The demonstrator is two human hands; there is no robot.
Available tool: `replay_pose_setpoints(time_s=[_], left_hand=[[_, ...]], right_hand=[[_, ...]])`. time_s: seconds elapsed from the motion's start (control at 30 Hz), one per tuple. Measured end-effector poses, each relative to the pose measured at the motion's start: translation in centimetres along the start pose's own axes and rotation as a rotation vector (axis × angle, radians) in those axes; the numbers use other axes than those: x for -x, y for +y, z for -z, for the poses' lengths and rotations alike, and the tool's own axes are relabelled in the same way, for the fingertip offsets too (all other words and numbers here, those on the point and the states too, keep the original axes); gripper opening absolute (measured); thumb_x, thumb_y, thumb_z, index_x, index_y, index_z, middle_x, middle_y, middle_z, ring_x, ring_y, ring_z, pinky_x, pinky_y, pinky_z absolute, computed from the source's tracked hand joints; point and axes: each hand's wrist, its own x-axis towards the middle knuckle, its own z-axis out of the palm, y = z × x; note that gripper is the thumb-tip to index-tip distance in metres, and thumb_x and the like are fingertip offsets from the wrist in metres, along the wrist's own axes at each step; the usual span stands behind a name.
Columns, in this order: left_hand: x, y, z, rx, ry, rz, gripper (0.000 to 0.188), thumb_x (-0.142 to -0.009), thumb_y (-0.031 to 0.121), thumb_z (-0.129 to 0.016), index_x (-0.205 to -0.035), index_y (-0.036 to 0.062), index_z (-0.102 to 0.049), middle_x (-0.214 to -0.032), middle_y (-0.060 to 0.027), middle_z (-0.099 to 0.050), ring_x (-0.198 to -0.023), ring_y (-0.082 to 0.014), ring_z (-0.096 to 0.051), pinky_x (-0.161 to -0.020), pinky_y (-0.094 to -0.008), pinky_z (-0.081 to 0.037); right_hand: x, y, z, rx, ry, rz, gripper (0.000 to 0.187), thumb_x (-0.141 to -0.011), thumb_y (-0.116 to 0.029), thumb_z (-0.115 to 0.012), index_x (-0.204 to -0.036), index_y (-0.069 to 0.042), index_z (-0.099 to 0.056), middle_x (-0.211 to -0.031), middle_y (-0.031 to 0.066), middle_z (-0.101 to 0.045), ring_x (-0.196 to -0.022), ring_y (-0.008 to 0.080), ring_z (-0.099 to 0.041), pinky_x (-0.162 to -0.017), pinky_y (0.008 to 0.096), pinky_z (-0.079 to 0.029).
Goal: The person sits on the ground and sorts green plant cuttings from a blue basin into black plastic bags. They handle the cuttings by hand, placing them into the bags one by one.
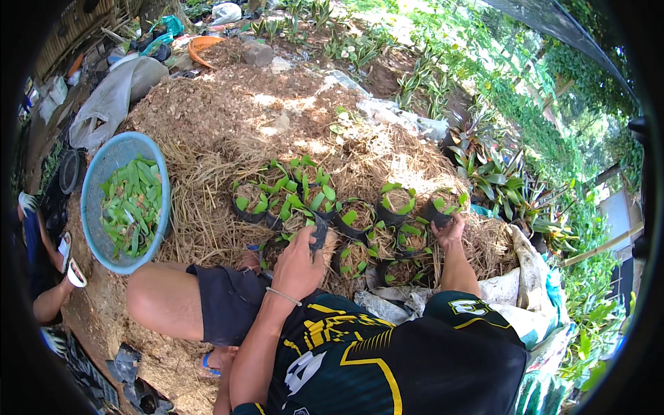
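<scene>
My left hand (pixel 299 268) is closed on the side of a black plant pot (pixel 320 230), which holds straw and green leaf cuttings. It is tilted among the other pots. On the right, my right hand (pixel 450 233) grips another black plant pot (pixel 437 214) by its near side, with short green leaves standing in its straw filling. Between my hands several similar pots (pixel 356 220) stand close together on the straw, each with leaf cuttings round its rim. Some pots behind my left hand are partly hidden.
A blue basin (pixel 90 207) of green cut leaves stands at the left. Straw and brown mulch (pixel 214 104) cover the ground. An orange basin (pixel 200 50) lies far back, white sacks (pixel 515 280) at right. Another person's sandalled foot (pixel 75 275) shows at far left.
</scene>
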Motion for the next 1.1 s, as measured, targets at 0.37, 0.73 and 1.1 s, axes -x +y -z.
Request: replay_pose_setpoints(time_s=[0.37,0.73,1.1], left_hand=[[0.3,-0.5,0.1,-0.001,-0.030,0.039,0.052,-0.094,0.013,-0.064,-0.142,0.0016,-0.048,-0.129,-0.0230,-0.064,-0.109,-0.0448,-0.065,-0.095,-0.0508,-0.051],[0.4,-1.4,-0.4,-0.035,0.037,-0.037,0.051,-0.092,0.010,-0.067,-0.141,0.0060,-0.052,-0.121,-0.0201,-0.068,-0.095,-0.0320,-0.071,-0.086,-0.0429,-0.055],[0.9,-1.5,0.0,-0.007,0.075,-0.022,0.050,-0.094,0.021,-0.068,-0.137,0.0009,-0.052,-0.124,-0.0239,-0.068,-0.116,-0.0426,-0.065,-0.099,-0.0481,-0.051]], right_hand=[[-3.4,1.7,0.8,0.062,-0.064,-0.019,0.064,-0.086,-0.034,-0.073,-0.141,-0.022,-0.044,-0.143,0.0162,-0.045,-0.128,0.0329,-0.052,-0.099,0.0577,-0.050],[-2.0,2.9,0.0,0.215,-0.050,0.020,0.062,-0.085,-0.030,-0.075,-0.139,-0.020,-0.047,-0.128,0.0087,-0.056,-0.103,0.0233,-0.058,-0.077,0.0372,-0.047],[-7.1,1.4,7.4,0.504,-0.100,-0.142,0.023,-0.084,-0.036,-0.068,-0.091,-0.015,-0.061,-0.090,0.0065,-0.062,-0.082,0.0247,-0.054,-0.070,0.0392,-0.041]])
